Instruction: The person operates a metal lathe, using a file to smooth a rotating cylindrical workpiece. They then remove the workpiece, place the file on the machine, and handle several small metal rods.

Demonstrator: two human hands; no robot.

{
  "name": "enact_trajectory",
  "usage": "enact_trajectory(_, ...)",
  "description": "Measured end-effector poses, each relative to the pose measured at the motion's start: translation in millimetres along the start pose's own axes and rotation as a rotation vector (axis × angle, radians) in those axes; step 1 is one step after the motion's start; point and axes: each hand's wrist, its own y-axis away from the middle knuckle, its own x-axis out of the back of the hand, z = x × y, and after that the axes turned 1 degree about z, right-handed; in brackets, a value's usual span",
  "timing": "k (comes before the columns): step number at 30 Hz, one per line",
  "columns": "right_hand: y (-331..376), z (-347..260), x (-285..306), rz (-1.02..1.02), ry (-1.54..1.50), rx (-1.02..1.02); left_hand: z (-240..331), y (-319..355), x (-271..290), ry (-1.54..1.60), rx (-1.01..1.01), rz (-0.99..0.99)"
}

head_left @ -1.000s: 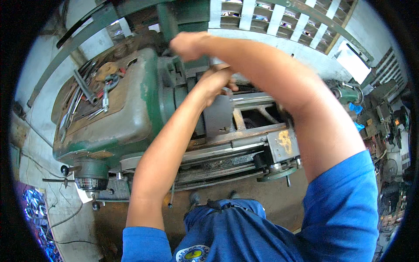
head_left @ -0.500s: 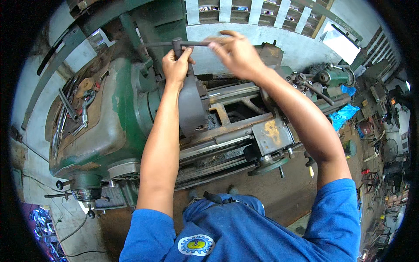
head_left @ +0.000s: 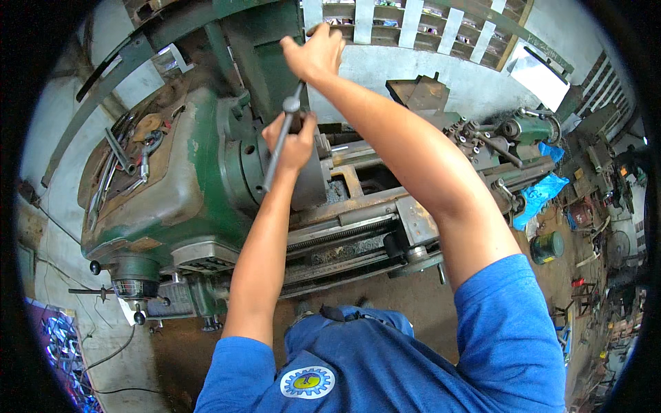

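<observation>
My left hand (head_left: 292, 141) is closed around the upright shank of a T-handled chuck key (head_left: 292, 104), just below its round head. The key stands over the grey lathe chuck (head_left: 310, 182); my hand and wrist hide where its lower end sits. Its sliding cross bar slants from beside my left wrist up toward my right hand (head_left: 318, 54). That hand is beyond the key's head, thumb and fingers apart, with the bar's far end near its heel. Whether the two touch is hard to see.
The green headstock (head_left: 186, 172) at left carries wrenches and a pipe (head_left: 120, 150) on top. Lathe bed rails (head_left: 358, 217) run right past the carriage (head_left: 416, 220) to the tailstock (head_left: 529, 128). Blue plastic (head_left: 540, 196) hangs at the right end. A green bucket (head_left: 547, 248) stands on the floor.
The cross bar has swung from nearly level to a steep slant. My right hand has moved left and farther away, over the key's far side. My left hand stays closed on the key's shank.
</observation>
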Motion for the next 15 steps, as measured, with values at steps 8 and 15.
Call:
enact_trajectory(8, 170, 21, 91, -0.460, -0.186, 0.084, -16, 38, 15, 0.051, -0.329, -0.140)
enact_trajectory(15, 260, 28, 95, -0.472, -0.408, -0.409, 38, 1, 91, 0.011, -0.129, -0.855)
